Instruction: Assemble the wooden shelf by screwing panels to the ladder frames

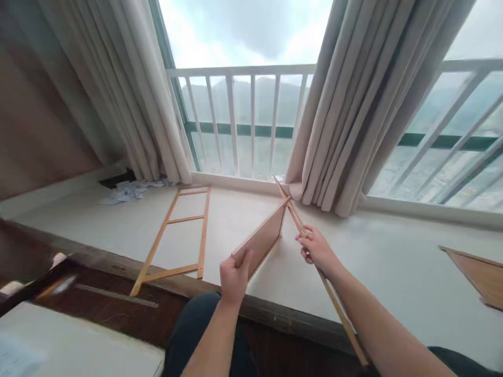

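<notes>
My left hand (pixel 234 277) is closed on the near edge of a thin wooden panel (pixel 261 235), thumb on its face. The panel stands tilted on edge above the white window sill, its far end at a long wooden frame (pixel 341 311). My right hand (pixel 317 248) is closed around that frame, which I see almost edge-on, slanting from the window down past my right forearm. Whether panel and frame are joined cannot be made out. Left of the panel, a ladder-like wooden frame (pixel 186 220) with several crossbars lies on the sill, its near leg reaching past the edge.
Another wooden panel (pixel 481 272) lies at the far right of the sill (pixel 389 267). Paper scraps (pixel 128 191) are heaped at the back left. Grey curtains (pixel 334 115) hang to the sill by a white railing (pixel 251 70). A white board (pixel 78 340) is at the lower left.
</notes>
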A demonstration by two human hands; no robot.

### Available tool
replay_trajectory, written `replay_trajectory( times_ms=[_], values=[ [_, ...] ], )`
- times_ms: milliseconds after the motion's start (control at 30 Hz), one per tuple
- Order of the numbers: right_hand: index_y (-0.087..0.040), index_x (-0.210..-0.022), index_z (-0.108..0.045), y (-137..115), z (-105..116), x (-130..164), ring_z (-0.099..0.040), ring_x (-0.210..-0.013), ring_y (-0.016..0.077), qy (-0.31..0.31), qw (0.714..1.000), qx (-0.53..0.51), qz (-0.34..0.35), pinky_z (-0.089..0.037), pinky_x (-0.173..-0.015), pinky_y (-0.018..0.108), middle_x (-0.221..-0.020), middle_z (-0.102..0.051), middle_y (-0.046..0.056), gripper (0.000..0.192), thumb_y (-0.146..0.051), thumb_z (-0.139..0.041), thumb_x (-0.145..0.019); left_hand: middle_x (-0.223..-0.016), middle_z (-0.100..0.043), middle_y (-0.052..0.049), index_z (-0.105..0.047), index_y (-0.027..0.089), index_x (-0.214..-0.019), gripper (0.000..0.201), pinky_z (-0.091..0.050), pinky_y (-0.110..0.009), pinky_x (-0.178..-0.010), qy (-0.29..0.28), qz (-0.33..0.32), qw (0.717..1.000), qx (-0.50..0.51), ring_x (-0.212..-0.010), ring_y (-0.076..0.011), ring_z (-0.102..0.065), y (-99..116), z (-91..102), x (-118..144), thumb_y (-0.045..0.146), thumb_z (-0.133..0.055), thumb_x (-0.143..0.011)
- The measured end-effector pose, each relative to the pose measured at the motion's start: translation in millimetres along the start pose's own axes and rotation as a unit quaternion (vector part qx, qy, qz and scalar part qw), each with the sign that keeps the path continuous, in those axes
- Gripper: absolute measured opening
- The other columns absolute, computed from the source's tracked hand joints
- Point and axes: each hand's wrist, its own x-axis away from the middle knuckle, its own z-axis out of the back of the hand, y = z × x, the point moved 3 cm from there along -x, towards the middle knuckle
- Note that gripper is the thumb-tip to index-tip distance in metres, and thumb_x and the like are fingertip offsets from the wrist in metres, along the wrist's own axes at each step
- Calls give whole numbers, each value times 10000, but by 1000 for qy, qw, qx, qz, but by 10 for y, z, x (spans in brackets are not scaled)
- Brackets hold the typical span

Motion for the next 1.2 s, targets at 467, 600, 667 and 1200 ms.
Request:
replay_trajectory(
  times_ms=[467,600,667,1200],
  values=[
    [-191,-1253,-518,-369,682,-215,-470,-438,65,-7,999,-32,20,-323,-346,213,-989,-680,59,552,-214,-656,-719,-549,-398,25,-494,150,-475,603,-301,-235,-573,46,25,998,39,-619,-88,-353,-444,286,-535,638,-838,-557],
    [-231,-1268,-472,-380,815,-287,-464,-435,78,-6,999,-51,9,-278,-347,182,-845,-651,-11,595,-213,-665,-706,-528,-311,34,-406,178,-462,636,-248,-236,-549,59,33,997,37,-608,-82,-295,-450,226,-639,671,-799,-551],
    [-233,-1256,-479,-375,848,-309,-462,-447,74,1,998,-57,6,-297,-354,179,-853,-667,-7,579,-190,-660,-708,-522,-276,39,-373,193,-460,634,-236,-237,-539,69,37,996,33,-599,-79,-274,-459,191,-666,668,-783,-546],
    [-241,-1167,-491,-330,763,-355,-588,-504,96,2,988,-152,-1,-539,-512,251,-940,-719,32,429,-122,-634,-780,-516,-198,46,-227,239,-464,662,-199,-235,-493,85,10,996,35,-558,-62,-215,-393,14,-653,747,-612,-644]
  ],
)
